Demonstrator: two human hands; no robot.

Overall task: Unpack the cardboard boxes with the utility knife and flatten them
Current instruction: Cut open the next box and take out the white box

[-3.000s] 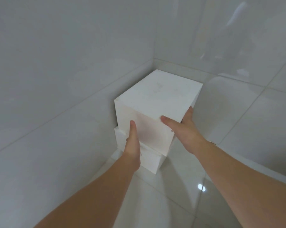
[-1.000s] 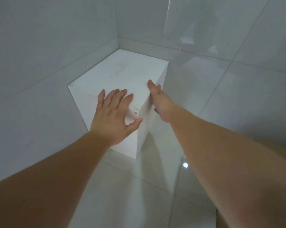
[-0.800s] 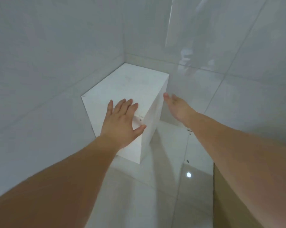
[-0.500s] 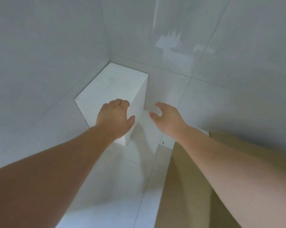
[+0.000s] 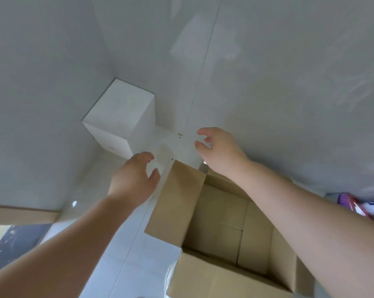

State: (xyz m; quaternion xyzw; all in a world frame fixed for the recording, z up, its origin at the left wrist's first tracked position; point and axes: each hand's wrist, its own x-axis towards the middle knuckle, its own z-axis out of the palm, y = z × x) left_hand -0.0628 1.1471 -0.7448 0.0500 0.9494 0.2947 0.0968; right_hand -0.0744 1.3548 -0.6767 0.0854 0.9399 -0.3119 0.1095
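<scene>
Glossy pale tiles cover the floor [image 5: 91, 186] and walls, and a white box [image 5: 119, 117] stands in the corner. Nearer, an open cardboard box [image 5: 216, 224] sits on the floor, flaps up. Left hand [image 5: 134, 179] and right hand [image 5: 218, 149] hover above, fingers loosely curled, grasping nothing. Something purple and red, perhaps packaging [image 5: 362, 209], lies at right.

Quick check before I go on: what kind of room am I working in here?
Probably an indoor room corner, perhaps a storage or utility space: glossy pale tiled walls meet a shiny tiled floor. A white box stands in the corner, and an opened cardboard box sits nearby.
</scene>
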